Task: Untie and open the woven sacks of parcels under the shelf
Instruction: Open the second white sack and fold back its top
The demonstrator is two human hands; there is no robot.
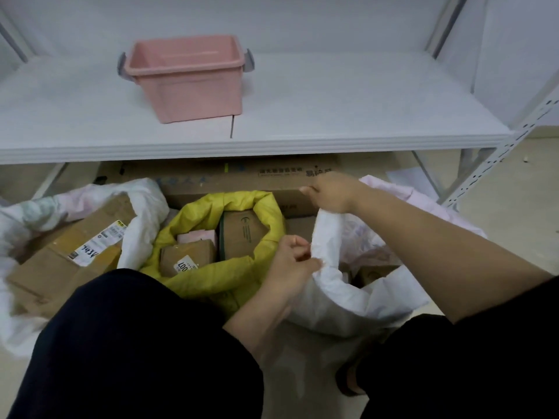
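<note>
Three woven sacks sit on the floor in front of the white shelf (pixel 302 116). The right white sack (pixel 341 297) has its mouth spread, and both hands pinch its rim. My left hand (pixel 292 261) grips the near-left edge of the rim. My right hand (pixel 331 192) holds the far edge, up near the shelf front. The yellow sack (pixel 211 276) in the middle stands open with brown parcels (pixel 242 234) showing inside. The left white sack (pixel 142 234) lies open around a large cardboard box (pixel 60 261).
A pink plastic bin (pixel 187 77) stands on the shelf board. A long cardboard box (pixel 230 179) lies under the shelf behind the sacks. The perforated shelf post (pixel 496 152) rises at the right. My dark-clothed knees fill the bottom of the view.
</note>
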